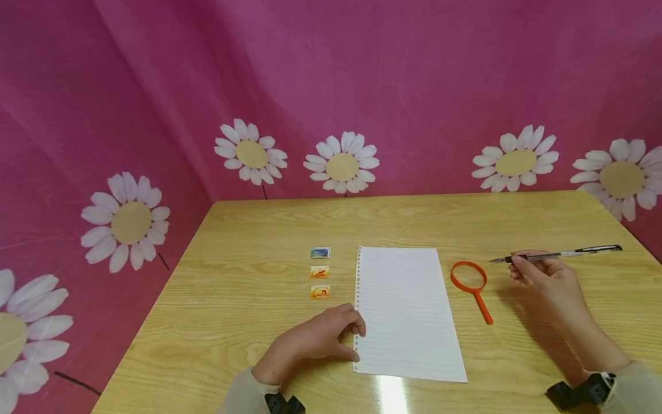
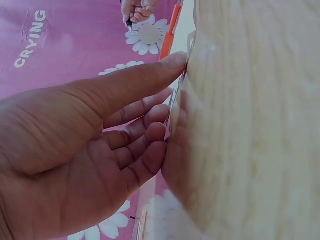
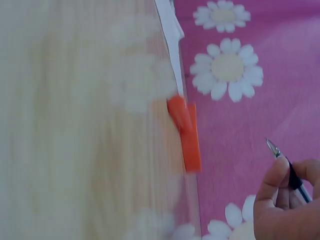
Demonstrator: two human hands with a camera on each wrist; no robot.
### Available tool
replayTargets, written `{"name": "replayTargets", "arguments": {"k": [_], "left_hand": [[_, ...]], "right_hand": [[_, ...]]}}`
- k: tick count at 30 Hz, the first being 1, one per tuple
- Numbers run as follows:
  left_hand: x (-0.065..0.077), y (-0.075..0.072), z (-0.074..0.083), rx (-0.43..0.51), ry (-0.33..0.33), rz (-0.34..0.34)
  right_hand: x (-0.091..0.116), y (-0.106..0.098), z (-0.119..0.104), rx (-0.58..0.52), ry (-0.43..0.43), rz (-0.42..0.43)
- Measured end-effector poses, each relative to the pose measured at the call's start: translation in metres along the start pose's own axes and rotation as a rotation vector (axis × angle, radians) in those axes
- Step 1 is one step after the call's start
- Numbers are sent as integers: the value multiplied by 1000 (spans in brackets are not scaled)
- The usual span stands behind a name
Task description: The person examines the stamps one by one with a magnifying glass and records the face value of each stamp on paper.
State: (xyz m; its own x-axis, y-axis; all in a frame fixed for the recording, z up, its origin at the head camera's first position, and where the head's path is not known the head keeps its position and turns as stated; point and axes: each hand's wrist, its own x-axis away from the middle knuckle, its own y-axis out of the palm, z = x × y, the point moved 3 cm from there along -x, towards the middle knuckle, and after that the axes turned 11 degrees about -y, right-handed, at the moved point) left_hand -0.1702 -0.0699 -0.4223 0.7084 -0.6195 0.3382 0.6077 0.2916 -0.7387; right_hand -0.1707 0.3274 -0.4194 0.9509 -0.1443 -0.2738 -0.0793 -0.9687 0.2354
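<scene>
My right hand [image 1: 550, 282] pinches a pen [image 1: 574, 252] between thumb and fingers, its bare tip [image 3: 271, 147] pointing left, raised over the right side of the table. My left hand [image 1: 323, 334] rests at the left edge of a lined sheet of paper [image 1: 405, 310], thumb and fingertips touching its punched margin. In the left wrist view the fingers [image 2: 155, 132] are loosely bent and the thumb is stretched out. Between the paper and my right hand lies an orange magnifying glass [image 1: 482, 307], its handle toward me.
Three small stamp-like pictures lie in a column left of the paper: a blue one [image 1: 320, 253], a yellow one [image 1: 319, 272] and another yellow one [image 1: 320, 292]. The wooden table [image 1: 233, 276] meets a pink flowered curtain [image 1: 414, 86] at the back and left.
</scene>
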Motion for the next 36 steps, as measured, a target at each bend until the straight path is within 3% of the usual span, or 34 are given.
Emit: {"name": "replayTargets", "arguments": {"k": [4, 7, 14, 20, 25, 36], "left_hand": [[0, 0, -2, 10, -12, -5], [0, 0, -3, 12, -13, -6], [-1, 1, -4, 8, 10, -6], [-2, 1, -4, 8, -15, -8], [-2, 1, -3, 4, -4, -7], [-2, 0, -3, 11, 3, 3]], "right_hand": [[5, 20, 3, 1, -33, -47], [8, 35, 6, 45, -3, -68], [14, 74, 11, 282, 102, -121], [16, 106, 17, 236, 109, -171], [14, 129, 22, 305, 114, -187], [12, 162, 31, 292, 124, -239]]}}
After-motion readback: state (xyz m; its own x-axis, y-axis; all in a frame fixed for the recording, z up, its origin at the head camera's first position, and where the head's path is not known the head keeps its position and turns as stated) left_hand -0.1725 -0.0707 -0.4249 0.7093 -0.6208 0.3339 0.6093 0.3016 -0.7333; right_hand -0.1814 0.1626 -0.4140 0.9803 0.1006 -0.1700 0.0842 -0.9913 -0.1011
